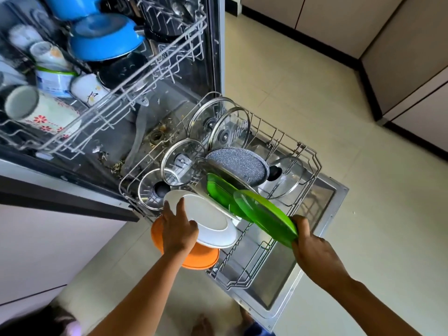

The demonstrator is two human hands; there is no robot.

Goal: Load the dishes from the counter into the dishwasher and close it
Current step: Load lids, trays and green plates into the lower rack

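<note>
Right grip (312, 243): fingers are curled over the near rim of the green plate (264, 214). The plate is tilted, its far edge down among the wires of the lower rack (312, 166). I'd call it going in, not yet seated.
Left grip (178, 232): it's carrying a two-plate stack, white plate (211, 221) on top and orange plate (201, 258) underneath. Thumb and forefinger lie on the white face, and the stack hovers at the rack's near-left corner.
Where the load stands: three plates in hand, none slotted, with the rack pulled out over the open door (339, 197).
Just beyond: a second green dish (221, 192) leans against a grey speckled pan (236, 163), with glass lids (230, 124) on edge around them.
Farther: the upper rack (155, 69) is drawn out, with blue pots (104, 37) and mugs (36, 105) inside. Food scraps (157, 134) lie on the tub floor.
Risk, right side: the green plate could knock the leaning dish and pan over. The slots are tight and it's coming in at a slant.
Risk, left side: the white plate could slide off the orange one and hit the floor. One hand holds both, and the stack hangs partly past the rack.
Risk, later: closing could jam if either rack isn't pushed home.
Writing: none readable. A mug carries red flowers, and the print on a tin is blurred.
</note>
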